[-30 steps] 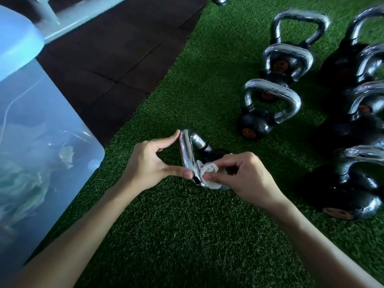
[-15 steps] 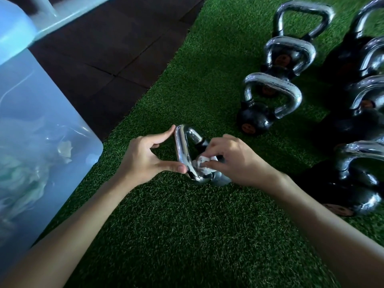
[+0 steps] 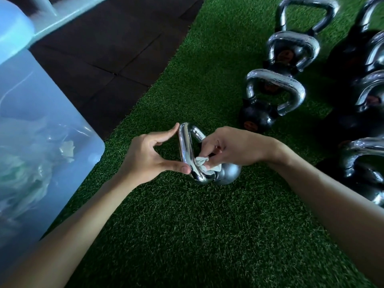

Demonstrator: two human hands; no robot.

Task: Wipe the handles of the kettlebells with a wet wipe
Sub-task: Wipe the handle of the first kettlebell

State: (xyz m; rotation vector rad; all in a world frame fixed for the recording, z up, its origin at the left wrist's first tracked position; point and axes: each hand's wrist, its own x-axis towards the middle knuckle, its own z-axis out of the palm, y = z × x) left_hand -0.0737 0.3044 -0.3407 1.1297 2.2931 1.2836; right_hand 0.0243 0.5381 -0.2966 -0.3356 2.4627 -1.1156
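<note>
**Small kettlebell tipped over, wipe on its handle**

Head view. A small kettlebell (image 3: 229, 173) lies on its side on green turf (image 3: 187, 235), its chrome handle (image 3: 185, 146) turned toward the person's left.

Left hand (image 3: 145, 159): forefinger tip on the far corner of the handle, thumb tip on the near corner, so the bar is pinched end to end. The other fingers are tucked behind.

Right hand (image 3: 234, 148): fingers curled, pinching a crumpled white wipe (image 3: 202, 163). The wipe is pressed against the inner side of the handle near its lower bend.

Right of and beyond the tipped kettlebell, more kettlebells stand upright on the turf. The nearest is a black one (image 3: 257, 117) with a chrome handle. Others line up behind it and farther right.

Left of the tipped kettlebell is a translucent blue plastic bin (image 3: 41, 113) with pale crumpled material inside, too blurred to identify. Beyond it on the left are dark floor tiles (image 3: 104, 48).
</note>
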